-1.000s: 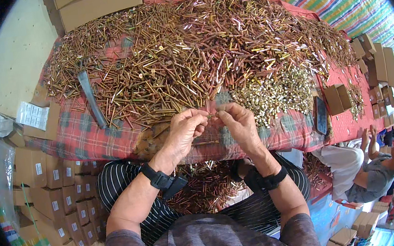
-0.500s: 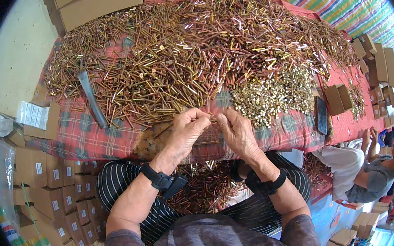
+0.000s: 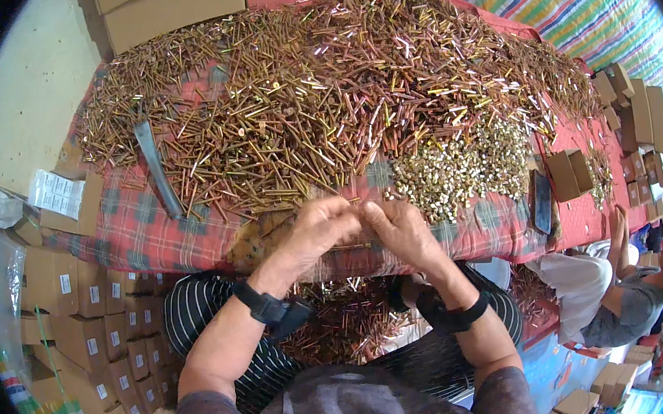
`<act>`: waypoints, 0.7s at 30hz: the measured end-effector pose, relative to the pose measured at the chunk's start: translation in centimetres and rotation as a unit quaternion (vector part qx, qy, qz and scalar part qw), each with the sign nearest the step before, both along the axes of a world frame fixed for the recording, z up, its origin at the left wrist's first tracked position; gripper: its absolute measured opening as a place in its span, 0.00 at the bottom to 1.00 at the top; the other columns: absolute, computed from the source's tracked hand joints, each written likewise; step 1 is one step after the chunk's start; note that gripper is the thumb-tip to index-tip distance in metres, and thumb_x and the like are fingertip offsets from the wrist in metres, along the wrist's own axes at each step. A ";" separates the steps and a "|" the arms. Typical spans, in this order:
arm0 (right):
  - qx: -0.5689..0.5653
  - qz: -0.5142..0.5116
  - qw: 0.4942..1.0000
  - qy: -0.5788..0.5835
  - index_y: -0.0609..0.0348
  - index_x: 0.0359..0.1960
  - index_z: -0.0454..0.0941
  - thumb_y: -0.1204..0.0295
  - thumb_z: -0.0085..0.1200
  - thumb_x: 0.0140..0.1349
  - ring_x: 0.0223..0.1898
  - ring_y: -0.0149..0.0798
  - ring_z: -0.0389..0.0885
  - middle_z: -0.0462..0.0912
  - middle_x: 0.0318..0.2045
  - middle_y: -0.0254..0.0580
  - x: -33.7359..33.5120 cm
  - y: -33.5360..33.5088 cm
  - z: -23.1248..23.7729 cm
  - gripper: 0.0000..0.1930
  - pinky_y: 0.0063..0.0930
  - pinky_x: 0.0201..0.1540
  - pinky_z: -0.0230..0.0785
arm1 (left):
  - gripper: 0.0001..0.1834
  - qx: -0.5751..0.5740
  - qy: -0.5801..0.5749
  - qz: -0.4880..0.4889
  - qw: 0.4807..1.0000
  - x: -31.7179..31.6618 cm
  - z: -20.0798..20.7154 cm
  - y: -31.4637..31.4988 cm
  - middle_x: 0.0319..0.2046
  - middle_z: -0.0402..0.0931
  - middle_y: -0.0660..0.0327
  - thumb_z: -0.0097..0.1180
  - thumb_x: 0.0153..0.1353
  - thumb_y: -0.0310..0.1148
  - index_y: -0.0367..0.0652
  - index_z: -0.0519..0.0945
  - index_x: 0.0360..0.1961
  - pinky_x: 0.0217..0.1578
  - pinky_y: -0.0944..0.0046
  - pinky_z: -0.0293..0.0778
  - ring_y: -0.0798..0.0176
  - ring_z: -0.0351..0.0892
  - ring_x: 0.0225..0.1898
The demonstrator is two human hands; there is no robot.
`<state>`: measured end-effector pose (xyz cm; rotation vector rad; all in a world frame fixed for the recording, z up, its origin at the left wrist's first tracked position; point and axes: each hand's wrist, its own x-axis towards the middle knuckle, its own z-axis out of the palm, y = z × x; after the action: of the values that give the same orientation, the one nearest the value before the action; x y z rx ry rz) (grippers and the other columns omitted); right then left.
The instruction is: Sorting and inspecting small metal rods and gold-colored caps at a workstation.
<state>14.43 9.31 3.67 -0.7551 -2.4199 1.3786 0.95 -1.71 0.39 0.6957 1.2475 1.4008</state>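
Observation:
My left hand (image 3: 322, 228) and my right hand (image 3: 394, 229) meet over the near edge of the cloth-covered table. The left one is closed, its curled fingers slightly smeared by motion. Thumb and fingers of the right are pressed together beside it. A small gold-coloured tip shows between them, but what each hand holds is too small to make out. Just beyond lies a wide heap of long, thin gold and reddish metal bolts (image 3: 284, 139). To the right of that heap, close to my right hand, is a pile of small shiny metal nuts (image 3: 461, 169).
A curved grey metal strip (image 3: 156, 169) lies on the plaid cloth (image 3: 148, 226) at left. A dark flat bar (image 3: 541, 201) and an open carton (image 3: 569, 174) are at right. Stacked cartons (image 3: 57, 284) stand lower left. More bolts (image 3: 343, 319) lie below, between my legs. Another person (image 3: 624, 297) sits at right.
Both hands have dropped slightly toward me, and the left has turned over the fingertips. The thin reddish rod seen between the fingertips before no longer shows. The other person's hands have moved.

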 end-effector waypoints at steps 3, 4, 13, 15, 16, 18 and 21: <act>0.147 -0.010 0.988 -0.039 0.64 0.25 0.74 0.60 0.50 0.61 0.22 0.57 0.76 0.75 0.18 0.56 0.2 1.8 -0.6 0.17 0.43 0.25 0.66 | 0.12 0.044 0.317 -0.120 0.940 -0.8 1.8 0.0 0.25 0.76 0.62 0.59 0.49 0.33 0.36 0.80 0.33 0.29 0.71 0.69 0.72 0.72 0.27; 0.147 -0.010 0.988 -0.039 0.64 0.25 0.74 0.60 0.50 0.61 0.22 0.57 0.76 0.75 0.18 0.56 -0.1 2.1 -0.8 0.17 0.43 0.25 0.66 | 0.13 0.062 0.398 -0.050 0.914 -0.9 0.3 0.3 0.26 0.77 0.59 0.59 0.49 0.33 0.37 0.81 0.35 0.32 0.66 0.72 0.66 0.75 0.29; 0.321 -0.109 0.941 -0.013 0.63 0.42 0.72 0.73 0.52 0.54 0.41 0.56 0.73 0.74 0.38 0.55 -4.3 4.8 -4.7 0.13 0.43 0.42 0.68 | 0.13 -0.031 0.653 0.043 0.755 0.2 -2.1 2.2 0.34 0.71 0.48 0.55 0.48 0.23 0.34 0.75 0.37 0.39 0.54 0.72 0.48 0.72 0.38; 0.327 -0.098 0.940 0.003 0.64 0.46 0.69 0.73 0.55 0.52 0.44 0.55 0.71 0.72 0.42 0.55 -4.8 4.9 -5.6 0.19 0.42 0.45 0.67 | 0.12 -0.038 0.644 0.042 0.763 0.3 -1.9 2.1 0.34 0.72 0.47 0.55 0.48 0.23 0.35 0.73 0.37 0.41 0.54 0.71 0.48 0.72 0.39; 0.324 -0.104 0.940 -0.001 0.64 0.47 0.69 0.73 0.57 0.51 0.44 0.55 0.71 0.72 0.42 0.55 -4.8 4.7 -6.0 0.21 0.42 0.45 0.66 | 0.12 -0.035 0.645 0.034 0.762 0.3 -1.7 2.0 0.35 0.72 0.48 0.54 0.48 0.22 0.35 0.73 0.37 0.41 0.54 0.71 0.48 0.72 0.39; 0.285 -0.112 0.952 0.000 0.64 0.47 0.67 0.74 0.59 0.49 0.44 0.55 0.71 0.72 0.41 0.56 -4.9 4.4 -5.8 0.23 0.41 0.45 0.66 | 0.13 -0.033 0.647 0.026 0.761 0.1 -1.6 1.8 0.35 0.72 0.48 0.54 0.48 0.22 0.35 0.74 0.38 0.41 0.54 0.70 0.48 0.72 0.39; 0.237 -0.118 0.964 0.016 0.64 0.44 0.67 0.76 0.58 0.48 0.40 0.56 0.73 0.75 0.37 0.55 -5.0 4.0 -5.6 0.20 0.42 0.43 0.67 | 0.12 -0.012 0.641 0.052 0.766 -0.2 -1.8 1.4 0.34 0.73 0.50 0.53 0.50 0.22 0.35 0.75 0.38 0.42 0.54 0.70 0.48 0.72 0.39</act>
<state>9.47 13.36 -1.90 -0.8437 -2.3959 0.6772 0.74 -0.28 -1.37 1.7305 2.3454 0.8705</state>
